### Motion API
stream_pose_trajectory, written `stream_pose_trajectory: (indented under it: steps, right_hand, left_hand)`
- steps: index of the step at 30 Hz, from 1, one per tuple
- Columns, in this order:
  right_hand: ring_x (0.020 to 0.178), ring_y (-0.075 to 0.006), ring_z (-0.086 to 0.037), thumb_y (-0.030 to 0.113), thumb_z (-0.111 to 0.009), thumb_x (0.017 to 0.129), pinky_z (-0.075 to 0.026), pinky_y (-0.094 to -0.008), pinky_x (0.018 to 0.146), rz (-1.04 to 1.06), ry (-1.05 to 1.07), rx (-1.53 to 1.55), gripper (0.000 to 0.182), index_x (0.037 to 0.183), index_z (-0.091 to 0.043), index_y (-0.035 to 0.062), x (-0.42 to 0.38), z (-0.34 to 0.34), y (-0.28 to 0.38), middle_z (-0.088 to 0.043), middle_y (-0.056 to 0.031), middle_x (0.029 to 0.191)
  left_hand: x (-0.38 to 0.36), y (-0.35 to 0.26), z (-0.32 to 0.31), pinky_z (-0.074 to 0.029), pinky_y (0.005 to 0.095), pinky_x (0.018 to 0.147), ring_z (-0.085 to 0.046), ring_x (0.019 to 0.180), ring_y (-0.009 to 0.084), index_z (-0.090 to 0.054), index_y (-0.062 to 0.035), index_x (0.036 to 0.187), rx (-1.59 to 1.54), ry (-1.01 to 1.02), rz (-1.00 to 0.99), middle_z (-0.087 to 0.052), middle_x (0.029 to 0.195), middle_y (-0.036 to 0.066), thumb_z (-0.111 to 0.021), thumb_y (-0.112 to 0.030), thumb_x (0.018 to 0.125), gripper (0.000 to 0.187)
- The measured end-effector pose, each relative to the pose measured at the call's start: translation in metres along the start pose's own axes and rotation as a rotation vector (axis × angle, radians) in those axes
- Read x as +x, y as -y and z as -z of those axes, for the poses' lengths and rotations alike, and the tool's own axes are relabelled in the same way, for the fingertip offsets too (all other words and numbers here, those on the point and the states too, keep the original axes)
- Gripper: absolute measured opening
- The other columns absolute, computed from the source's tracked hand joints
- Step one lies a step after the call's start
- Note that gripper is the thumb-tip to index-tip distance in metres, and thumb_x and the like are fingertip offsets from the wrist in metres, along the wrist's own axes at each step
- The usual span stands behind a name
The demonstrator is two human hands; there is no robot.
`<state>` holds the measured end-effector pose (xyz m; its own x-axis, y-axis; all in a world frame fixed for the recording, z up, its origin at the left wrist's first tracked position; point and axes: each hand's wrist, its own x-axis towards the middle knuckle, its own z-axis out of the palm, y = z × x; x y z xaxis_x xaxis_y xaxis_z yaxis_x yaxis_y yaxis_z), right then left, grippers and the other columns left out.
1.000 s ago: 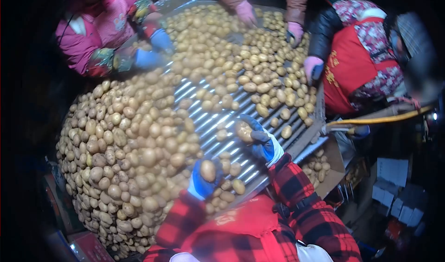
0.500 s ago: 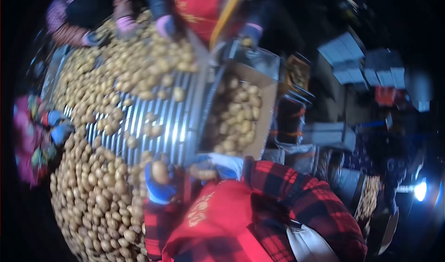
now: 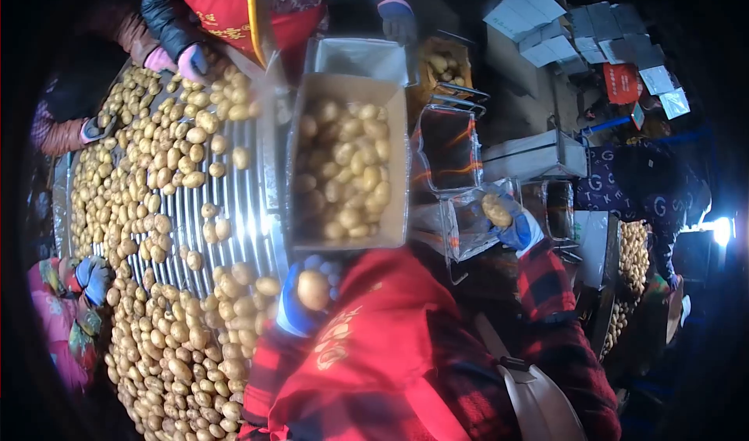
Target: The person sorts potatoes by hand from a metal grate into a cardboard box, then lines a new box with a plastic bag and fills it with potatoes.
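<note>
Potato (image 3: 313,290) sits gripped in the left hand (image 3: 300,301) near the cardboard box (image 3: 396,160); the right hand (image 3: 509,221) fingers clasp another potato (image 3: 496,209).

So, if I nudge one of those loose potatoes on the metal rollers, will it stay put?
Probably not. The loose potatoes are rounded and would likely roll along the smooth rollers. They look firm, so a nudge shouldn't squash them; the left hand cups one whole.

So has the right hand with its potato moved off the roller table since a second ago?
Yes. The right hand has swung away from the roller table, past the cardboard box, to the bag.
</note>
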<state>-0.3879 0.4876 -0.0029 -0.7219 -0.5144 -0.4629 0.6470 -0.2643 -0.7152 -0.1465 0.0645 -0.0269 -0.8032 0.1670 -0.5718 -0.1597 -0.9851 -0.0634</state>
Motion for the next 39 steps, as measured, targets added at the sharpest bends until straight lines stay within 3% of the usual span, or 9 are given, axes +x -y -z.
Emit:
stream_pose_trajectory:
  steps: [14,18,20,24,27,31,34,36,39]
  right_hand:
    - [0.096,-0.0238,-0.072,0.022,-0.057,0.102,-0.061,-0.0365,0.073,-0.537,0.137,-0.637,0.038,0.134,-0.063,0.0027,0.073,0.008,0.028,-0.072,-0.0131,0.116]
    - [0.109,-0.0277,-0.070,0.011,-0.062,0.095,-0.056,-0.0397,0.094,-0.373,0.186,-2.291,0.037,0.131,-0.068,0.0061,0.074,-0.063,0.015,-0.073,-0.0158,0.120]
    - [0.123,-0.0256,-0.064,0.003,-0.060,0.093,-0.051,-0.0364,0.104,0.019,0.149,-1.510,0.050,0.143,-0.056,0.0010,0.097,-0.078,-0.031,-0.065,-0.0152,0.136]
    - [0.122,-0.0191,-0.061,0.007,-0.072,0.092,-0.049,-0.0335,0.106,-0.262,0.484,-0.677,0.063,0.150,-0.048,0.0002,0.095,-0.258,-0.095,-0.060,-0.0095,0.141]
    - [0.119,-0.0170,-0.061,0.010,-0.081,0.086,-0.053,-0.0327,0.102,-0.380,0.547,-0.627,0.072,0.149,-0.049,0.0019,0.106,-0.282,-0.134,-0.060,-0.0062,0.137]
    - [0.094,-0.0134,-0.067,0.003,-0.080,0.083,-0.059,-0.0259,0.070,-0.226,0.140,-0.895,0.060,0.139,-0.059,0.0102,0.117,-0.259,-0.060,-0.067,-0.0034,0.121]
    - [0.107,-0.0225,-0.066,0.006,-0.073,0.087,-0.057,-0.0341,0.087,0.259,0.049,-1.238,0.056,0.141,-0.059,0.0122,0.195,-0.079,-0.034,-0.063,-0.0088,0.134]
    - [0.125,-0.0325,-0.059,0.006,-0.072,0.085,-0.050,-0.0450,0.104,0.124,-0.416,-2.402,0.058,0.141,-0.059,0.0117,0.166,-0.142,-0.001,-0.058,-0.0142,0.142]
    - [0.131,-0.0330,-0.056,-0.001,-0.071,0.082,-0.045,-0.0429,0.112,0.405,-0.094,-1.865,0.058,0.138,-0.060,0.0087,0.203,-0.141,-0.022,-0.059,-0.0153,0.141]
  left_hand:
    - [-0.037,-0.012,-0.015,-0.046,0.0544,0.112,-0.055,0.133,0.0323,-0.036,-0.0116,0.155,0.021,0.235,-0.287,-0.053,0.147,0.010,-0.058,-0.055,0.100,0.074]
    - [-0.038,-0.009,-0.012,-0.046,0.0533,0.113,-0.059,0.129,0.0315,-0.034,-0.0088,0.156,-0.017,0.261,-0.357,-0.056,0.144,0.009,-0.058,-0.056,0.100,0.077]
    - [-0.037,-0.015,-0.010,-0.049,0.0474,0.109,-0.062,0.123,0.0297,-0.035,-0.0078,0.155,-0.015,0.290,-0.349,-0.057,0.142,0.010,-0.060,-0.054,0.099,0.077]
    - [-0.029,-0.010,-0.037,-0.049,0.0362,0.100,-0.061,0.116,0.0217,-0.039,-0.0067,0.151,0.658,0.241,-0.515,-0.059,0.136,0.010,-0.061,-0.048,0.101,0.069]
    - [-0.028,-0.014,-0.044,-0.046,0.0344,0.104,-0.055,0.122,0.0167,-0.037,-0.0072,0.153,0.981,0.148,-0.628,-0.053,0.140,0.007,-0.060,-0.047,0.102,0.069]
    - [-0.019,-0.001,0.001,-0.039,0.0358,0.116,-0.048,0.134,0.0169,-0.031,-0.0080,0.160,0.365,0.158,-0.315,-0.047,0.150,0.005,-0.056,-0.046,0.106,0.071]
    - [-0.032,-0.018,0.015,-0.042,0.0340,0.112,-0.052,0.131,0.0222,-0.038,-0.0065,0.156,0.644,0.009,-0.509,-0.049,0.150,0.008,-0.056,-0.038,0.107,0.061]
    - [-0.007,-0.017,0.059,-0.046,0.0345,0.106,-0.057,0.124,0.0243,-0.047,-0.0049,0.149,0.990,-0.114,-0.817,-0.056,0.141,0.013,-0.055,-0.029,0.108,0.048]
    - [0.001,-0.017,0.102,-0.049,0.0370,0.102,-0.060,0.118,0.0260,-0.053,-0.0046,0.142,1.637,-0.372,-1.123,-0.062,0.129,0.015,-0.054,-0.023,0.107,0.040]
